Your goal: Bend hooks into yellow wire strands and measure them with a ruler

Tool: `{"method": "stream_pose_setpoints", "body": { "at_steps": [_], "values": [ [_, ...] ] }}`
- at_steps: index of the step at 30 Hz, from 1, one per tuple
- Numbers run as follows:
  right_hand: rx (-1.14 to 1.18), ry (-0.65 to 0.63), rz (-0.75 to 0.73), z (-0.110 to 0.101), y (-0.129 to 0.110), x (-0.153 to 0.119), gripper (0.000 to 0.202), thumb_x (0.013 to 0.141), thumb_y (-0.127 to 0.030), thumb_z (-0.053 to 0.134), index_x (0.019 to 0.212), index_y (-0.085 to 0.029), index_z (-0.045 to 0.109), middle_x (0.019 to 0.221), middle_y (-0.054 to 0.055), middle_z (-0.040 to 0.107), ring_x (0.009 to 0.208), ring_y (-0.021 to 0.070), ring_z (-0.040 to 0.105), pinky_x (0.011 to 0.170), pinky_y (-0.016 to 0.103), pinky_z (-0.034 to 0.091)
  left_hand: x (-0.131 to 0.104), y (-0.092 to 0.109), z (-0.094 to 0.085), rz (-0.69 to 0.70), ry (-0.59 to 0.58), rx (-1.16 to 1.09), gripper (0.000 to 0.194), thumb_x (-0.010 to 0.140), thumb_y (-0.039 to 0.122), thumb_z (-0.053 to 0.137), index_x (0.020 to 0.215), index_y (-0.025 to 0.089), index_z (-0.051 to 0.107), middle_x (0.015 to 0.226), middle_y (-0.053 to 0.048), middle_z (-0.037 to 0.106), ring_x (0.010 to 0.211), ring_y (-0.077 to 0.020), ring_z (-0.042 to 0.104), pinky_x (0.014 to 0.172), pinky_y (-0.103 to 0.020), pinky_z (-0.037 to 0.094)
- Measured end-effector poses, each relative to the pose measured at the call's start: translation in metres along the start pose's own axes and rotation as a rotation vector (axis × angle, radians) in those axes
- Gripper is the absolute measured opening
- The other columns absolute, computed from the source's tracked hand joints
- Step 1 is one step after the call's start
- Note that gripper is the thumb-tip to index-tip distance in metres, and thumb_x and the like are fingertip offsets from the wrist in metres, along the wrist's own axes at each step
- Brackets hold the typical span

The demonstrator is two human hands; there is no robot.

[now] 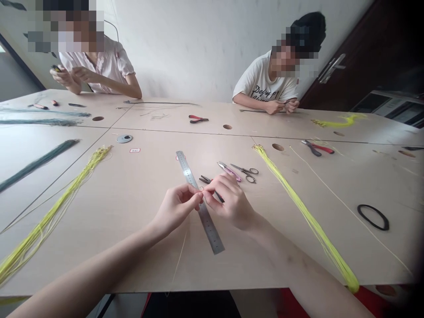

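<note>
Above the metal ruler [211, 229], my left hand [177, 205] and my right hand [230, 198] meet with their fingertips pinched together. Between them is a thin pale-yellow cord [180, 256], with a small loop showing at the fingertips and a tail hanging toward the table's front edge. The exact crossing of the cord is hidden by my fingers. Partly behind my right hand lie dark-jawed pliers [205, 179]. Just beyond it are pink-handled thread snips [232, 171] and small dark scissors [250, 171].
Yellow cord bundles lie left [56, 216] and right [304, 216], a teal bundle [39, 163] farther left. A black band [372, 217] and red-and-black pliers [318, 148] lie at right. Across the table [149, 265], two people [96, 66] [265, 84] handle small things.
</note>
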State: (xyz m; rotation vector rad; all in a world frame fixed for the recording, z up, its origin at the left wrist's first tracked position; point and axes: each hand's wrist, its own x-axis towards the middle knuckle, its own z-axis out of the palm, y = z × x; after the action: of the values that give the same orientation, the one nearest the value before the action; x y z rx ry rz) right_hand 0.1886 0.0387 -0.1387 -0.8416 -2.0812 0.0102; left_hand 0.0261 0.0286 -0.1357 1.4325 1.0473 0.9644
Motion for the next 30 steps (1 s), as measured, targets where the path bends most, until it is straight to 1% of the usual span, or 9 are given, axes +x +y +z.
{"method": "stream_pose_setpoints", "body": {
  "at_steps": [7,11,14,17,19,22,25,27,30],
  "values": [
    [-0.182,0.040,-0.147,-0.001,0.002,0.000,0.016,0.083,-0.013,0.051,0.070,-0.020,0.047,0.063,0.000,0.053,0.067,0.0150,0.047,0.066,0.031,0.036,-0.001,0.001,0.003,0.020,-0.018,-0.005,0.018,0.080,0.028,0.057,0.067,0.015,0.058,0.060,0.002,0.058,0.059,-0.0108,0.054,0.059,-0.021,0.043],
    [-0.227,0.047,-0.141,0.001,0.001,-0.001,0.016,0.082,-0.013,0.049,0.068,-0.020,0.048,0.063,0.000,0.053,0.066,0.0151,0.048,0.065,0.031,0.036,0.000,-0.002,0.003,0.030,-0.046,-0.021,0.020,0.079,0.031,0.058,0.067,0.015,0.058,0.060,0.002,0.057,0.058,-0.0107,0.052,0.056,-0.021,0.040],
    [-0.226,0.011,-0.079,0.002,0.005,-0.002,0.015,0.083,-0.013,0.048,0.070,-0.018,0.052,0.066,0.001,0.057,0.067,0.0154,0.050,0.070,0.033,0.037,0.003,-0.005,0.001,0.030,-0.037,-0.038,0.020,0.079,0.032,0.059,0.068,0.015,0.058,0.060,0.002,0.057,0.059,-0.0112,0.053,0.058,-0.022,0.041],
    [-0.210,-0.060,0.024,0.004,0.008,-0.003,0.015,0.086,-0.013,0.047,0.077,-0.016,0.058,0.072,0.004,0.061,0.072,0.0170,0.054,0.080,0.038,0.039,0.008,-0.007,-0.003,0.024,0.036,-0.059,0.019,0.079,0.031,0.058,0.069,0.016,0.057,0.061,0.002,0.057,0.061,-0.0115,0.054,0.064,-0.024,0.042],
    [-0.181,-0.142,0.062,0.005,0.007,-0.004,0.013,0.086,-0.015,0.049,0.084,-0.015,0.062,0.078,0.006,0.063,0.078,0.0186,0.055,0.081,0.038,0.042,0.011,-0.008,-0.006,0.020,0.098,-0.079,0.018,0.080,0.031,0.057,0.069,0.016,0.057,0.061,0.002,0.056,0.062,-0.0112,0.053,0.066,-0.024,0.042],
    [-0.124,-0.279,0.069,0.010,0.002,-0.007,0.017,0.084,-0.016,0.052,0.095,-0.014,0.064,0.093,0.009,0.064,0.092,0.0213,0.055,0.084,0.036,0.046,0.015,-0.011,-0.012,0.014,0.164,-0.116,0.019,0.080,0.031,0.056,0.068,0.016,0.056,0.063,0.003,0.055,0.061,-0.0108,0.051,0.065,-0.024,0.042],
    [-0.079,-0.383,0.068,0.015,-0.006,-0.010,0.019,0.084,-0.017,0.050,0.096,-0.014,0.065,0.103,0.011,0.063,0.100,0.0229,0.054,0.091,0.040,0.044,0.019,-0.014,-0.014,0.013,0.201,-0.137,0.020,0.079,0.031,0.057,0.065,0.016,0.056,0.060,0.003,0.054,0.061,-0.0113,0.050,0.065,-0.025,0.041],
    [-0.047,-0.439,0.063,0.017,-0.009,-0.010,0.018,0.085,-0.017,0.050,0.095,-0.015,0.065,0.102,0.010,0.064,0.098,0.0225,0.056,0.093,0.042,0.043,0.021,-0.015,-0.015,0.017,0.230,-0.149,0.019,0.078,0.030,0.058,0.065,0.016,0.056,0.059,0.002,0.055,0.062,-0.0117,0.051,0.065,-0.025,0.041],
    [0.021,-0.517,0.041,0.016,-0.014,-0.010,0.016,0.084,-0.016,0.051,0.092,-0.015,0.066,0.092,0.006,0.067,0.089,0.0180,0.059,0.088,0.034,0.046,0.026,-0.018,-0.016,0.019,0.297,-0.174,0.019,0.076,0.029,0.060,0.064,0.015,0.057,0.062,0.002,0.058,0.065,-0.0123,0.053,0.068,-0.025,0.040]
  ]
}}
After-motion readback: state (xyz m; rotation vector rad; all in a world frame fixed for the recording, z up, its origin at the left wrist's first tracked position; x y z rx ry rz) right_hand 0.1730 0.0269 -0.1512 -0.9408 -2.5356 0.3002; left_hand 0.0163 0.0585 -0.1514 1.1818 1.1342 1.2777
